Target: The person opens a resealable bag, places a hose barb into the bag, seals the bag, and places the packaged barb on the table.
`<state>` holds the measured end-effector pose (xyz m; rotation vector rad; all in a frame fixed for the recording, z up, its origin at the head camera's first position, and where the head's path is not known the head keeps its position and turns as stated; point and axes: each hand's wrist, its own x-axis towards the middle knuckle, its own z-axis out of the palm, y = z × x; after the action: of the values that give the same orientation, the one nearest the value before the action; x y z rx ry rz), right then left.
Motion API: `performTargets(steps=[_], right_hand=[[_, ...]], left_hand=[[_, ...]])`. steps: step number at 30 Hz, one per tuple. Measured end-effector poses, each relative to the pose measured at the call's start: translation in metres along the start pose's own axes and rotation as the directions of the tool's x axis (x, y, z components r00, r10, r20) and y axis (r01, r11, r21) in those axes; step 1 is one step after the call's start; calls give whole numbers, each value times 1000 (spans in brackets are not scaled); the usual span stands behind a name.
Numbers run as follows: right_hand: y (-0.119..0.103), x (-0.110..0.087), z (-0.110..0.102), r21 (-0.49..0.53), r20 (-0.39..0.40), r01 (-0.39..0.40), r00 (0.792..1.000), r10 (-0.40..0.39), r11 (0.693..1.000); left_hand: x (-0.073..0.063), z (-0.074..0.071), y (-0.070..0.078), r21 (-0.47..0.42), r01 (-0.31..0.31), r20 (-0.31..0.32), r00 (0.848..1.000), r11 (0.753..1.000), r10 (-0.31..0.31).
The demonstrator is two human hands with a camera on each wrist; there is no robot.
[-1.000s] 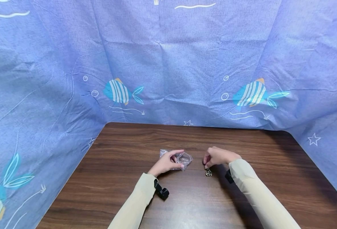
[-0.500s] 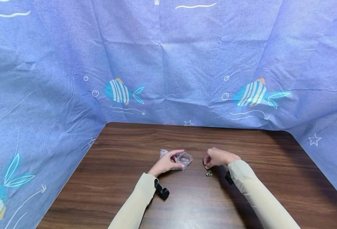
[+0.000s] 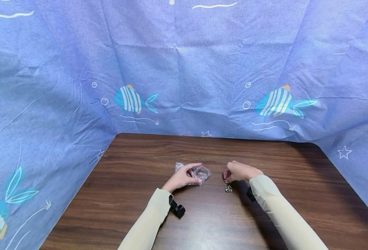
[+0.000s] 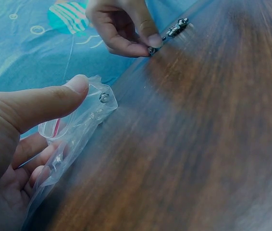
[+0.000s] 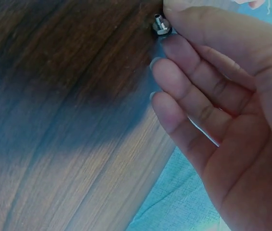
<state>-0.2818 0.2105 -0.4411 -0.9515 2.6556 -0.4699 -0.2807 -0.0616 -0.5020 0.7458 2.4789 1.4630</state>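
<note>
While I follow from a distance, I find hardly any difference from the head view of half a second ago: the left hand (image 3: 181, 177) and the clear bag (image 3: 204, 173) have kept their place, and the right hand (image 3: 241, 171) remains to the right of the bag. The left hand grasps the bag between its thumb and its fingers; a red line (image 4: 55, 127) on the film shows below the thumb, and a second metal piece (image 4: 104, 97) is seen through the film, near the end beyond the thumb tip. The right hand pinches a small metal piece (image 5: 161, 25) between thumb and index finger; whether this piece touches the wood, I cannot tell. The pile of metal pieces (image 3: 228, 188) lies to the right of the bag and a little nearer to the person, just beside the right fingertips.

About the edges, I see that the tabletop (image 3: 140, 156) ends well beyond the bag, where the blue curtain (image 3: 202, 69) hangs just behind it. The slanting left edge is well apart from the bag, and the right edge is even farther from it. Bare wood continues between the bag and the pile, and also on the person's side of the bag, between the two pale sleeves (image 3: 279, 201). A wide stretch of wood lies to the left of the bag.
</note>
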Motion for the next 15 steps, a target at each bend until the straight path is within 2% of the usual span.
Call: performTargets(steps=[11, 15], right_hand=[[-2, 0, -3, -3, -4, 27, 1000, -27, 1000], [-2, 0, -5, -3, -7, 21, 1000, -21, 1000]], left_hand=[[-2, -1, -2, -8, -105, -12, 994, 994, 105], [-2, -1, 0, -13, -47, -8, 999, 999, 47]])
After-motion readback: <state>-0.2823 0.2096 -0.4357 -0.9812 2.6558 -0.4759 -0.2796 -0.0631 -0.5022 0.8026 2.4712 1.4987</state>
